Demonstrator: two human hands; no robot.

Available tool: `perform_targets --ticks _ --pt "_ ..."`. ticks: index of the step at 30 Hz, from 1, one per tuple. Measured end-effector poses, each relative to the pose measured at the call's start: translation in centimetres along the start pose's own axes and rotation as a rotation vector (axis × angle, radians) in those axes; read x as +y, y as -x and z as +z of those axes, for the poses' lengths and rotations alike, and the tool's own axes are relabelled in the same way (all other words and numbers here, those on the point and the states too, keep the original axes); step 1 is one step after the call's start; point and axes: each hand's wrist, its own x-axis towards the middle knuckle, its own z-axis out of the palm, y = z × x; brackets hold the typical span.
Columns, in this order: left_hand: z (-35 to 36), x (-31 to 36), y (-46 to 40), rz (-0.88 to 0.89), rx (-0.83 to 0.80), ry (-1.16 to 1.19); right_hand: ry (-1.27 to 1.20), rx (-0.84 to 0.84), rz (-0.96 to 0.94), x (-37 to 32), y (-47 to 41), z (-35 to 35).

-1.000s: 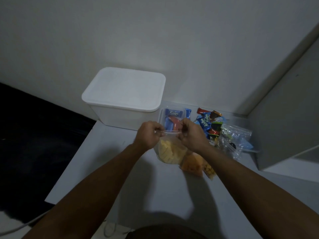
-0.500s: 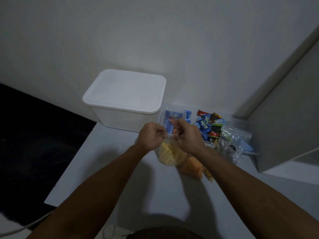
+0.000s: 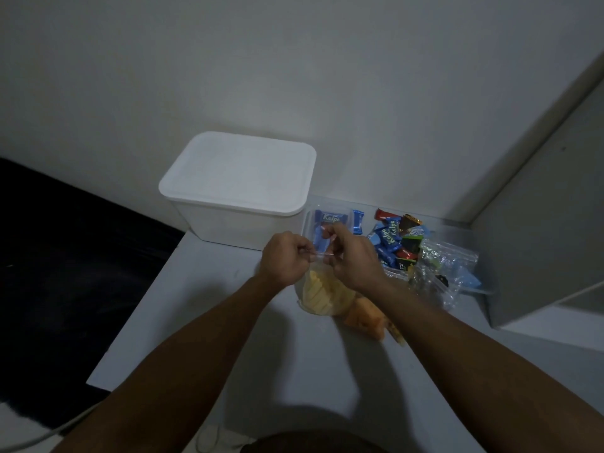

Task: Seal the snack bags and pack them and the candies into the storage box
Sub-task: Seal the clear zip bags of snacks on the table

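Observation:
A clear zip bag of pale yellow snack sticks stands on the white table. My left hand and my right hand both pinch its top strip, fingers nearly touching. Under my right forearm lie an orange snack bag and a partly hidden yellow one. The white storage box, lid on, stands at the back left. Blue and dark wrapped candies lie in a clear tray behind my hands.
Crumpled clear zip bags lie on the tray's right part. A grey cabinet side rises at the right. The table's left edge drops to a dark floor. A white wall stands close behind the box.
My hands have come closer together along the bag's top strip. The view has shifted slightly; the bag stays in place.

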Motion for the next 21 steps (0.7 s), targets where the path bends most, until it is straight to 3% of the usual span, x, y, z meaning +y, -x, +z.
perform_targets --ticks 15,21 --pt "-0.1 -0.9 -0.4 -0.021 -0.006 0.021 0.034 -0.060 0.048 1.4 -0.1 -1.6" --pt "0.7 0.0 -0.1 0.096 -0.076 -0.057 0.009 -0.011 0.040 1.8 0.1 -1.6"
